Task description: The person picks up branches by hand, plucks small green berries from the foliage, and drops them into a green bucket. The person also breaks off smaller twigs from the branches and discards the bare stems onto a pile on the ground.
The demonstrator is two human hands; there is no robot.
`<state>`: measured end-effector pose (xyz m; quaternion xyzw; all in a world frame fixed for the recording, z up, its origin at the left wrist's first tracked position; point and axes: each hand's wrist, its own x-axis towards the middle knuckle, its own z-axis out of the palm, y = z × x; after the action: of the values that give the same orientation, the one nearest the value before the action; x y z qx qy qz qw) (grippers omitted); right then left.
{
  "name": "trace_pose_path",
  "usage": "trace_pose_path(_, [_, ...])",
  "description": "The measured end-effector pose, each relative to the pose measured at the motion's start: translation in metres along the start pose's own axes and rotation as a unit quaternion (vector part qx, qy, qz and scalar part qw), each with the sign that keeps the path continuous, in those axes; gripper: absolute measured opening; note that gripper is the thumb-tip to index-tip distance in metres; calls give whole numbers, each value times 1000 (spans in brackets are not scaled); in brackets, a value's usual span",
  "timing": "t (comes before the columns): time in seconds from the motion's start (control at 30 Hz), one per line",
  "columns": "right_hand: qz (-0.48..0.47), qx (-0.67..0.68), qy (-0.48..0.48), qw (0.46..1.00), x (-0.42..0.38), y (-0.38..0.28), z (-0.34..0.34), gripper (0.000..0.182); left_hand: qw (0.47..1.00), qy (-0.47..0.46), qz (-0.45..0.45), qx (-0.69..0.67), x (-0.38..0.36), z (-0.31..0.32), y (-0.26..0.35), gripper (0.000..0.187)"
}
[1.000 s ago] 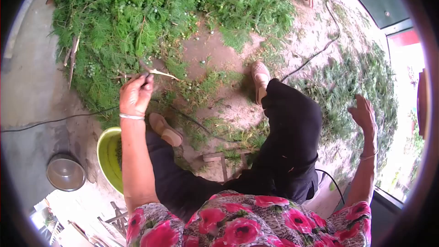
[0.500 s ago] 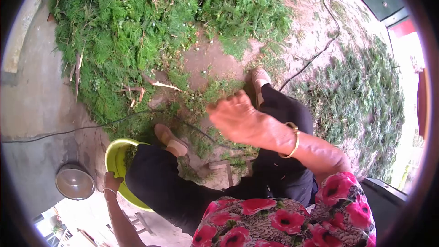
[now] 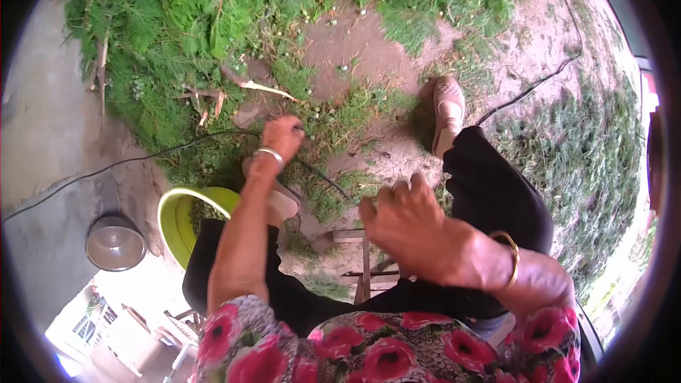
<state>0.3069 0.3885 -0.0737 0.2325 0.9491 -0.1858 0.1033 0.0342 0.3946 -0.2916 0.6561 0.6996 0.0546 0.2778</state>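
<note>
My left hand (image 3: pixel 282 138) reaches down past my left knee, with its fingers closed where the black cable (image 3: pixel 213 135) crosses the ground. A small dark piece shows at its fingertips, and the cable emerges again on the other side. In front of my right thigh, my right hand (image 3: pixel 411 230) hovers in the air. Its fingers curl downward and hide the palm, so I cannot tell whether anything is in it. A yellow-green bucket (image 3: pixel 174 220) stands by my left leg, with small greenish bits inside.
Cut green conifer branches (image 3: pixel 177 35) with small round cones pile up ahead. More clippings (image 3: pixel 567 142) spread over the ground at right. A metal bowl (image 3: pixel 115 247) sits at left. A wooden stool frame (image 3: pixel 349 236) stands between my legs, and a split stick (image 3: pixel 266 89) lies ahead.
My left hand has left the bucket's rim and moved forward and right to the cable. My right hand has come lower and to the right. The view has shifted, and my right leg sits farther right.
</note>
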Motion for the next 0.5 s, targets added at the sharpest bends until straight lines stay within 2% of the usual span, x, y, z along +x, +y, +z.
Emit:
trace_pose_path(0.03, [-1, 7, -7, 1000, 2, -1, -2, 22, 1000, -8, -12, 4, 5, 27, 1, 13])
trace_pose_path(0.1, [48, 108, -80, 990, 6, 0, -8, 26, 989, -8, -109, -102, 8, 81, -15, 15])
trace_pose_path(0.13, [49, 112, -89, 989, 7, 3, -6, 26, 988, -16, -113, -107, 11, 97, -18, 15])
trace_pose_path(0.2, [71, -5, -25, 997, 9, 9, -2, 29, 974, 57, -218, -24, 10, 122, -25, 19])
trace_pose_path(0.23, [72, -2, -31, 997, 9, 10, -3, 29, 974, 50, -220, -27, 11, 129, -27, 19])
trace_pose_path(0.3, [88, 113, -76, 987, 13, 12, -8, 32, 960, 55, -274, 9, 16, 139, -31, 21])
trace_pose_path(0.37, [75, 116, -76, 987, 21, 16, -22, 32, 955, 25, -296, 7, 17, 141, -32, 20])
trace_pose_path(0.47, [58, 123, -86, 987, 25, 17, -26, 32, 960, 50, -277, -3, 10, 161, -56, 13])
trace_pose_path(0.5, [58, 126, -98, 985, 25, 17, -25, 31, 939, 161, -285, -103, 7, 171, -67, 9])
